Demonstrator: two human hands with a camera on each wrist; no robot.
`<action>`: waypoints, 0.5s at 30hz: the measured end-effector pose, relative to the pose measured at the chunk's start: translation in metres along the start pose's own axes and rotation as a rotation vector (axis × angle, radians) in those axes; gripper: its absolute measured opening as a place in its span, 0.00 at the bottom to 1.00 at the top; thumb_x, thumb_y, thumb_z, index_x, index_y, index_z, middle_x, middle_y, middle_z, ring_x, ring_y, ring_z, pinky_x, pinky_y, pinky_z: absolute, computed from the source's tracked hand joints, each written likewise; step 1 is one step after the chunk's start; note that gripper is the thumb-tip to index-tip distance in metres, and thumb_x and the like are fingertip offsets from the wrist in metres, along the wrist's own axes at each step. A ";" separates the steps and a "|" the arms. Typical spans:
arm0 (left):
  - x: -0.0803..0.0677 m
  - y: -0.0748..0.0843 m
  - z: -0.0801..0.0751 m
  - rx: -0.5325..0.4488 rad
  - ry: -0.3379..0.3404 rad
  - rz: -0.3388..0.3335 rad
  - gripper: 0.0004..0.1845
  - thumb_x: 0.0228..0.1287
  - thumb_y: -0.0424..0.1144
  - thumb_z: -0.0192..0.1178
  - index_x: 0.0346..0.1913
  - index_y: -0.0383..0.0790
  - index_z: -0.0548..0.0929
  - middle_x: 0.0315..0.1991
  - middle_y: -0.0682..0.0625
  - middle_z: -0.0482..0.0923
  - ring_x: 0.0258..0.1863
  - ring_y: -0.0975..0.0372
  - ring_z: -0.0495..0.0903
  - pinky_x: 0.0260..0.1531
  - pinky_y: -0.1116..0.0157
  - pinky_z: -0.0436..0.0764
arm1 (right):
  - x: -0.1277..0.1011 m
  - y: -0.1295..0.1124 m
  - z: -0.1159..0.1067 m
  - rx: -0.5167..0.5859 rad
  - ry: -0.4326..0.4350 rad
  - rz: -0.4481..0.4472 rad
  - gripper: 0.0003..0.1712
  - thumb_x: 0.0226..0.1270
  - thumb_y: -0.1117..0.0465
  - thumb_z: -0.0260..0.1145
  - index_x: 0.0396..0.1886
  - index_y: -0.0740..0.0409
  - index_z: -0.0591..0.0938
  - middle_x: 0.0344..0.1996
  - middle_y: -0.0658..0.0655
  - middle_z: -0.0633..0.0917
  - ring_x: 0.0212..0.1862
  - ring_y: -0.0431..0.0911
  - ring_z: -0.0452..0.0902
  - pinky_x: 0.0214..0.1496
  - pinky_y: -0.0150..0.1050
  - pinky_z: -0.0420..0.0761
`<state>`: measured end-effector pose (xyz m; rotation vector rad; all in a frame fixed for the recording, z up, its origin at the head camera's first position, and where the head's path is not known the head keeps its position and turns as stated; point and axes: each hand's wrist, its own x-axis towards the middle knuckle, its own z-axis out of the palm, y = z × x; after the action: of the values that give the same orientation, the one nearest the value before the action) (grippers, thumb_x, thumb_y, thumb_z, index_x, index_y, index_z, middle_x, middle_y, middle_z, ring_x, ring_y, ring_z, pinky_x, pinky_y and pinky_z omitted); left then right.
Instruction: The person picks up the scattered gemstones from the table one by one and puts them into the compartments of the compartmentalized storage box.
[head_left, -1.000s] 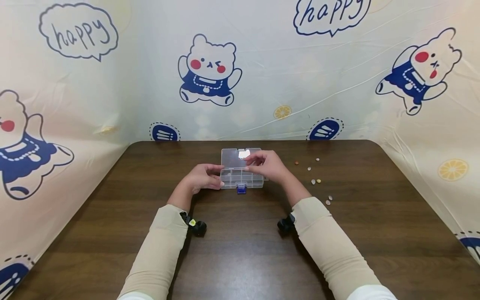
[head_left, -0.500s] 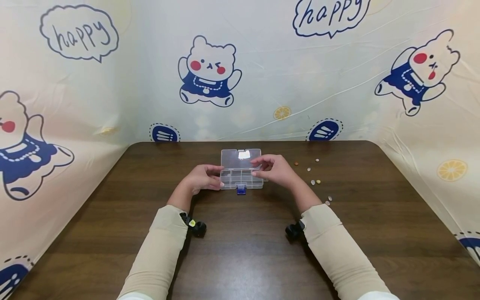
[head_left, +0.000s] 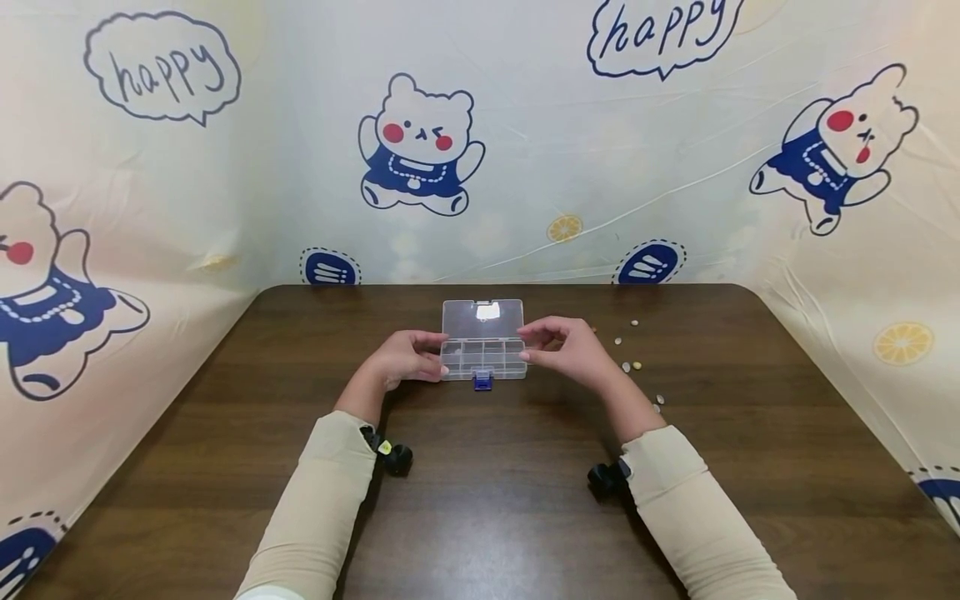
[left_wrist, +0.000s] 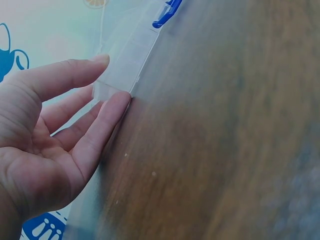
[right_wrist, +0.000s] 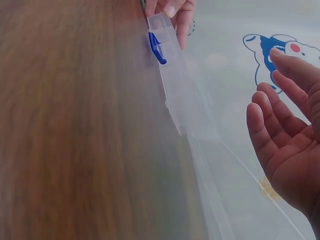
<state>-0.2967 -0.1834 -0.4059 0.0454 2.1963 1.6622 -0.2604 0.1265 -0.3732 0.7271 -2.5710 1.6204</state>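
A clear plastic compartment box [head_left: 482, 354] lies on the table with its lid [head_left: 480, 317] swung back and its blue latch [head_left: 482, 381] facing me. My left hand [head_left: 405, 357] holds the box's left end, thumb at the front corner and forefinger farther back, as the left wrist view also shows. At the right end is my right hand [head_left: 567, 350], fingers relaxed and holding nothing. The right wrist view shows its fingers [right_wrist: 256, 116] apart from the box. A faint speck shows in a left compartment; what it is I cannot tell.
Several small pebble-like pieces lie right of my right hand, among them a yellow one [head_left: 637, 366] and a white one [head_left: 634, 322]. Some are partly hidden by the right arm. A printed cloth [head_left: 525, 167] hangs behind the brown table [head_left: 480, 500].
My right hand has drawn back to the right, from above the box's compartments to its right end. The left hand and the box have stayed in place.
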 end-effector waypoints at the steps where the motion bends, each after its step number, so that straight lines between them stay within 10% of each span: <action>1: 0.000 0.000 0.000 0.001 -0.001 0.000 0.36 0.50 0.24 0.72 0.66 0.38 0.74 0.51 0.35 0.76 0.38 0.52 0.82 0.42 0.60 0.85 | -0.001 0.000 -0.001 -0.005 0.006 0.000 0.21 0.57 0.58 0.76 0.50 0.60 0.85 0.45 0.61 0.85 0.42 0.49 0.78 0.41 0.41 0.82; 15: 0.000 0.000 0.001 0.004 0.010 -0.003 0.37 0.49 0.24 0.73 0.65 0.39 0.74 0.50 0.35 0.77 0.38 0.52 0.81 0.42 0.60 0.85 | -0.021 0.009 -0.028 -0.005 0.039 0.007 0.19 0.56 0.59 0.77 0.48 0.55 0.86 0.44 0.57 0.85 0.41 0.50 0.80 0.43 0.50 0.82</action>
<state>-0.2970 -0.1828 -0.4062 0.0347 2.2052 1.6599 -0.2514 0.1615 -0.3731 0.6795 -2.5531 1.6123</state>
